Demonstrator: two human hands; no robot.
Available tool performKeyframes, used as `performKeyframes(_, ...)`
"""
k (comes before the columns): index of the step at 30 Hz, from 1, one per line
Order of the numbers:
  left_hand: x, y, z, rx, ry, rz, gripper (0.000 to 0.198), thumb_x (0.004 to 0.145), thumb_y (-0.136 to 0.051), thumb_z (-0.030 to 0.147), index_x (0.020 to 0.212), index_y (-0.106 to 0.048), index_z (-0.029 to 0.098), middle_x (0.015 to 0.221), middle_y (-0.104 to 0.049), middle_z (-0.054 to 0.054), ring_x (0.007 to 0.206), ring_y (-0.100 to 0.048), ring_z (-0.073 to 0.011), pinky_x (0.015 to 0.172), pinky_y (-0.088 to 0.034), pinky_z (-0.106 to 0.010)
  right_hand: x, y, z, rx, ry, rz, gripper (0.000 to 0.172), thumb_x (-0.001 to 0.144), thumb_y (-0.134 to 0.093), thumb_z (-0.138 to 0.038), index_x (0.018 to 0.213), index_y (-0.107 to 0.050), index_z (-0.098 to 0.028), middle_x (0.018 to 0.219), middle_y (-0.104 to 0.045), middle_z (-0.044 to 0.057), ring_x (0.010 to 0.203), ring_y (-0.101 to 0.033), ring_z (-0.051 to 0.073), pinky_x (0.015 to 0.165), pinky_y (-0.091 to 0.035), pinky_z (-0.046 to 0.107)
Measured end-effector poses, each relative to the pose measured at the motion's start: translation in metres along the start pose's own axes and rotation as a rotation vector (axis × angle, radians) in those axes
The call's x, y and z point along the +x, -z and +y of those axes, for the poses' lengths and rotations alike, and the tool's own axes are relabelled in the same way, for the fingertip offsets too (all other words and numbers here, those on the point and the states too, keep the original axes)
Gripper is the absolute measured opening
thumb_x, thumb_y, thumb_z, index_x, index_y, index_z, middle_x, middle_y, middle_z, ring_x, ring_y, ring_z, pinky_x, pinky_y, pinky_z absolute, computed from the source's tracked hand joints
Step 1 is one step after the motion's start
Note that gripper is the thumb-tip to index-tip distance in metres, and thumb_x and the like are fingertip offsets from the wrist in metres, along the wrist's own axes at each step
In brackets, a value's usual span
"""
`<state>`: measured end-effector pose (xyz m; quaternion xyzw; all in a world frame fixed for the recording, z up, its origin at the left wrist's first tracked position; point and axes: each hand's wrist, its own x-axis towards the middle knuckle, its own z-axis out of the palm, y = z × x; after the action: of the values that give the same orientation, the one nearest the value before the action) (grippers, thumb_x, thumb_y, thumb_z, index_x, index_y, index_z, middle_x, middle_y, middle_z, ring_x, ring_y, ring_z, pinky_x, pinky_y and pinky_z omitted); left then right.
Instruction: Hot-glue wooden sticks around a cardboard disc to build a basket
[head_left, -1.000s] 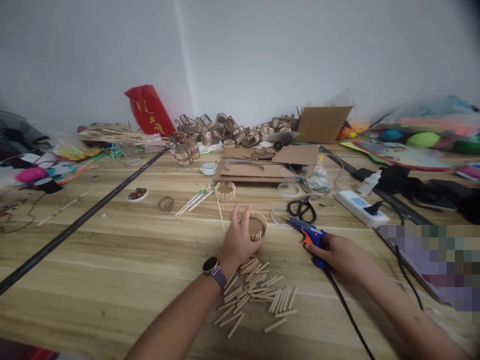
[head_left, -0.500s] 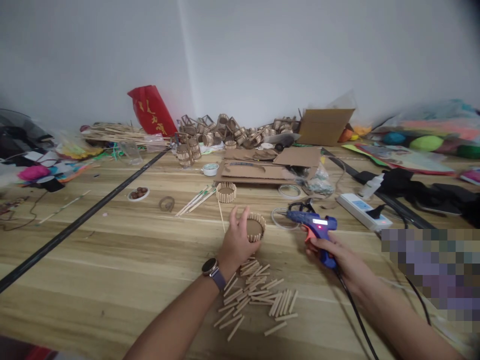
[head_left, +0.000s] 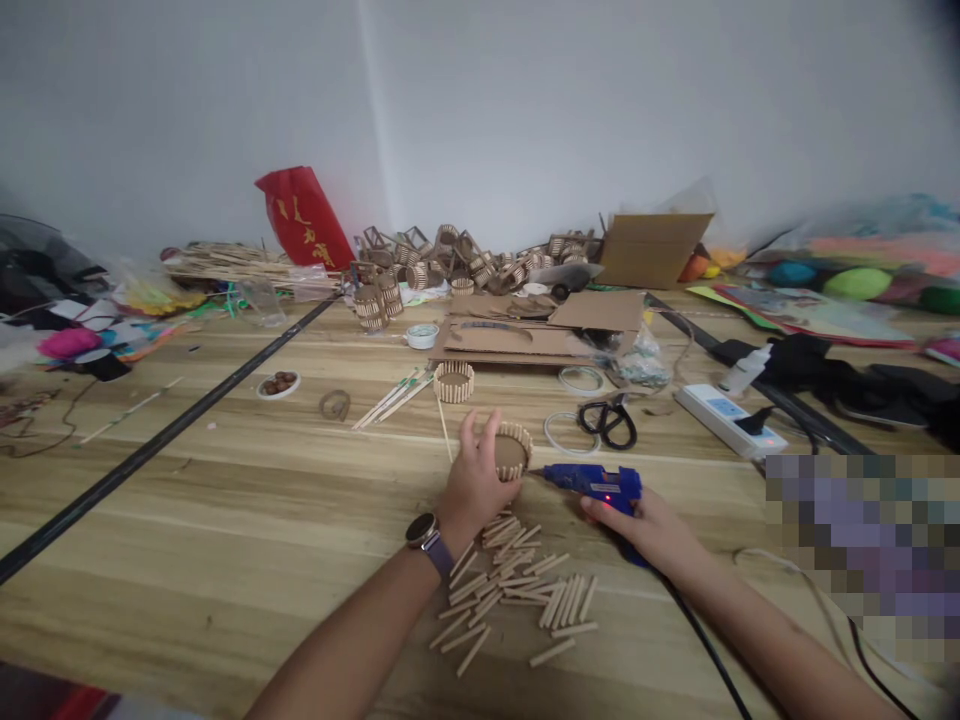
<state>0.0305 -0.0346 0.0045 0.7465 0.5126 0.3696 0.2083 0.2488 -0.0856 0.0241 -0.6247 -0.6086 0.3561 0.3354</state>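
Note:
My left hand [head_left: 474, 478], with a watch on its wrist, is wrapped round a small round basket of short wooden sticks [head_left: 513, 452] on the wooden table [head_left: 225, 520]. My right hand [head_left: 651, 528] grips a blue glue gun [head_left: 596, 481], whose nozzle points left and nearly touches the basket's right side. A red light glows on the gun. A pile of cut wooden sticks [head_left: 510, 585] lies just in front of both hands.
A second stick ring [head_left: 454, 382], long skewers [head_left: 394, 398], black scissors [head_left: 606, 422], tape rings [head_left: 577, 380] and a white power strip [head_left: 729, 420] lie beyond the hands. Cardboard sheets [head_left: 517, 338], several finished baskets [head_left: 457, 262] and a red bag [head_left: 304, 220] stand at the back. The gun's cable [head_left: 705, 650] trails right.
My right hand lifted the glue gun off the table, swung it left and brought its nozzle down to the basket. My left hand stayed on the basket.

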Motion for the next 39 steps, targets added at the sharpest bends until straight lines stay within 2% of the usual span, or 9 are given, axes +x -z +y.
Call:
performKeyframes(4,0.0002,-0.0004,-0.0005,0.002,-0.017,0.011,0.091,0.066,-0.071,0.015,0.143,-0.024,0.025,0.148,-0.017,-0.013,0.134,-0.036,-0.0312,0.108,-0.04,-0.043,0.0006,-0.0051,0.0028,-0.05,0.041,0.005,0.039,0.068,-0.061,-0.058,0.075,-0.071,-0.022,0.067,-0.071,0.002,0.067,-0.064,0.023,0.065,-0.051,0.033)
performKeyframes(9,0.0004,-0.0004,-0.0009,-0.019,0.002,0.0,0.09,0.066,-0.07,0.015,0.143,-0.026,0.025,0.148,-0.017,-0.013,0.132,-0.038,-0.0315,0.108,-0.04,-0.043,0.0007,-0.0067,0.0011,-0.108,0.086,-0.016,0.037,0.07,-0.058,-0.057,0.075,-0.071,-0.023,0.063,-0.069,0.002,0.068,-0.064,0.025,0.064,-0.051,0.034)
performKeyframes(15,0.0002,0.0007,0.0,-0.017,-0.004,-0.007,0.09,0.065,-0.071,0.014,0.143,-0.025,0.023,0.148,-0.018,-0.013,0.133,-0.038,-0.0312,0.107,-0.041,-0.043,0.0007,-0.0086,0.0,-0.134,0.074,-0.015,0.04,0.07,-0.056,-0.058,0.081,-0.071,-0.022,0.072,-0.071,0.004,0.072,-0.065,0.026,0.067,-0.052,0.036)
performKeyframes(18,0.0002,0.0003,-0.0004,-0.011,-0.003,-0.009,0.089,0.066,-0.07,0.015,0.143,-0.026,0.024,0.148,-0.018,-0.013,0.133,-0.037,-0.0312,0.107,-0.04,-0.044,0.0007,-0.0091,0.0,-0.154,0.063,-0.006,0.037,0.071,-0.056,-0.057,0.074,-0.069,-0.023,0.064,-0.069,0.003,0.069,-0.065,0.026,0.065,-0.052,0.036)
performKeyframes(22,0.0003,-0.001,-0.0025,-0.008,-0.007,-0.005,0.09,0.066,-0.07,0.016,0.143,-0.025,0.025,0.148,-0.018,-0.012,0.133,-0.037,-0.0309,0.107,-0.04,-0.043,0.0008,-0.009,-0.0008,-0.15,0.118,-0.008,0.031,0.073,-0.056,-0.054,0.072,-0.069,-0.026,0.058,-0.067,0.001,0.069,-0.065,0.026,0.065,-0.052,0.035)
performKeyframes(29,0.0008,0.0001,-0.0017,0.002,0.002,-0.015,0.091,0.065,-0.071,0.015,0.144,-0.025,0.024,0.147,-0.018,-0.013,0.13,-0.04,-0.0319,0.104,-0.044,-0.043,0.0016,-0.0099,0.002,-0.143,0.114,0.007,0.038,0.073,-0.057,-0.055,0.086,-0.072,-0.023,0.076,-0.073,0.004,0.076,-0.066,0.027,0.072,-0.053,0.038)
performKeyframes(34,0.0003,0.0002,-0.0013,0.0,-0.01,-0.013,0.091,0.066,-0.071,0.015,0.144,-0.025,0.024,0.147,-0.018,-0.013,0.132,-0.038,-0.0313,0.106,-0.042,-0.043,0.0012,-0.0099,-0.0007,-0.154,0.112,-0.011,0.037,0.073,-0.055,-0.056,0.078,-0.071,-0.023,0.063,-0.069,0.002,0.073,-0.065,0.026,0.066,-0.052,0.036)
performKeyframes(39,0.0006,-0.0011,-0.0025,0.001,-0.018,-0.013,0.092,0.065,-0.071,0.014,0.144,-0.024,0.024,0.148,-0.017,-0.013,0.132,-0.039,-0.0314,0.107,-0.041,-0.044,0.0011,-0.0103,-0.0012,-0.154,0.111,-0.005,0.035,0.073,-0.056,-0.056,0.077,-0.07,-0.024,0.064,-0.069,0.002,0.073,-0.066,0.027,0.066,-0.053,0.036)
